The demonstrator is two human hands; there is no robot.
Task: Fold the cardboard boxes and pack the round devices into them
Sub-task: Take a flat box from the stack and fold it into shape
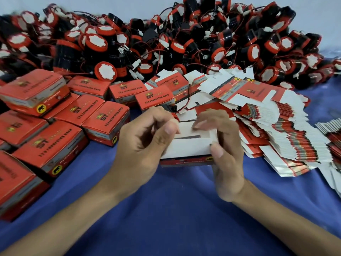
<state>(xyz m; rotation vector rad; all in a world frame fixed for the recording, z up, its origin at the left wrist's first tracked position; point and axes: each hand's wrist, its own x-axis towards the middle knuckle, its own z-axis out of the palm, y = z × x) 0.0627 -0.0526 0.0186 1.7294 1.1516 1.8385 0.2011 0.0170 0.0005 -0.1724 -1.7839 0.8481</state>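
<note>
At the left we see finished boxes (55, 111): squat red cardboard blocks with grey sides, gold lettering and a round yellow badge, stacked and tilted against each other. Next comes our left hand (140, 145), its grip closed, curled fingers and thumb pinching the left end of the half-folded box (188, 146). That box sits in the middle between both hands, its matte white inner flaps facing up and a red printed side toward us. Our right hand (225, 150) pinches its right end, thumb on the near flap and fingers curled over the far one. Further right, flat blanks (276, 130) lie fanned in a thick slanting stack, red and white edges showing. Behind it all a heap of round devices (166, 37), glossy black drums with red rims, white centres and thin wires, hides the far edge. The bench wears a smooth blue cloth (175, 209), and a pale wall (92, 4) rises behind.
</note>
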